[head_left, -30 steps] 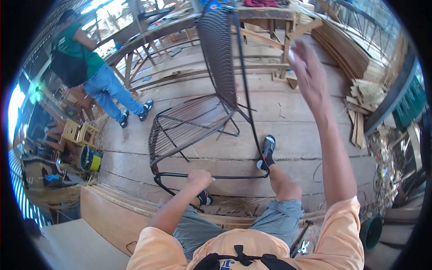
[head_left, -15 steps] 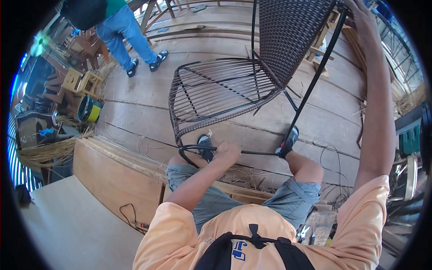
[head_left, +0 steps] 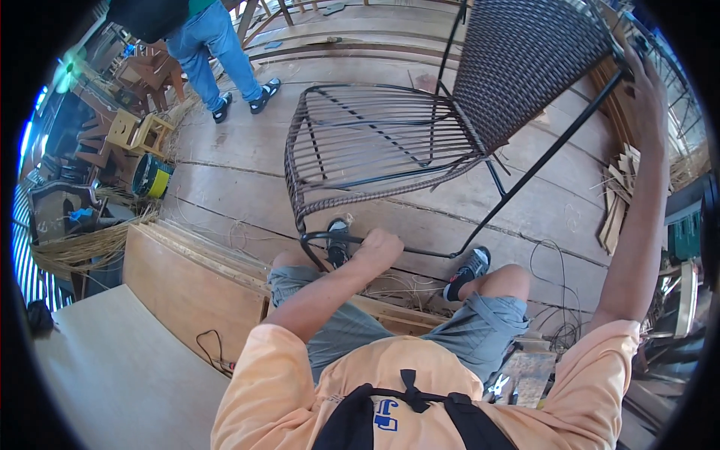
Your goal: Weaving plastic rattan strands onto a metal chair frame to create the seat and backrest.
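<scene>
A chair with a dark brown woven backrest (head_left: pixel 517 75) and a black metal frame is tilted on its side between my legs and the far floor. Spaced strands run across its seat, with open gaps between them and a woven rim (head_left: pixel 375 196). My left hand (head_left: pixel 381 247) is closed round the black bar at the chair's near side, above my shoes. My right hand (head_left: pixel 646 82), arm stretched out, grips the frame by the top edge of the backrest at the upper right; some of its fingers are hidden.
A person in jeans (head_left: pixel 214 45) stands at the far left. Left of me are a wooden box-like bench (head_left: pixel 191 289), a dark bucket with a yellow label (head_left: pixel 154 176), a small wooden stool (head_left: pixel 139 133) and dry fibres. A thin cable (head_left: pixel 562 292) and wood strips (head_left: pixel 619 195) lie right.
The chair has turned and tilted, its backrest swinging to the right. My right hand has moved right and down with it, while my left hand keeps hold of the bar. My right foot has shifted.
</scene>
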{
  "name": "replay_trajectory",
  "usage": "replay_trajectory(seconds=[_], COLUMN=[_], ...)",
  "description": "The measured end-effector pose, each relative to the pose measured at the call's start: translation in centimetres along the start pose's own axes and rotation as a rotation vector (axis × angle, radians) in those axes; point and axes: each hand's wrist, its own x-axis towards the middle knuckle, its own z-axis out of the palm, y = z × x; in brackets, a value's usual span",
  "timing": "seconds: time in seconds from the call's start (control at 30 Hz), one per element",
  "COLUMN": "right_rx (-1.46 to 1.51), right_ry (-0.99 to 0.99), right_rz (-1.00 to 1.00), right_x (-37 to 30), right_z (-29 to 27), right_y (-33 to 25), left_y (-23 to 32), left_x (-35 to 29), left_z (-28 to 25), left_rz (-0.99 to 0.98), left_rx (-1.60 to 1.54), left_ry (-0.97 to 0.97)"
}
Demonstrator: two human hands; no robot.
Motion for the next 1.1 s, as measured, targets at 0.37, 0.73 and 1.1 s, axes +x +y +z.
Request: replay_trajectory(seconds=[0.37,0.73,1.1], right_rx=[0.224,0.563,0.357], right_ry=[0.320,0.267,0.217], right_rz=[0.510,0.349,-0.141], right_x=[-9.1,-18.3,-19.5], right_z=[-4.5,0.6,8.0], right_y=[-0.7,-19.2,-28.4], left_y=[-6.5,-18.8,-25.4], left_x=[1.1,1.0,-0.6], left_z=[-0.9,1.8,11.0], left_rz=[0.055,-0.254,-0.406], left_rx=[0.254,0.421,0.393], left_ry=[0.088,-0.138,0.086])
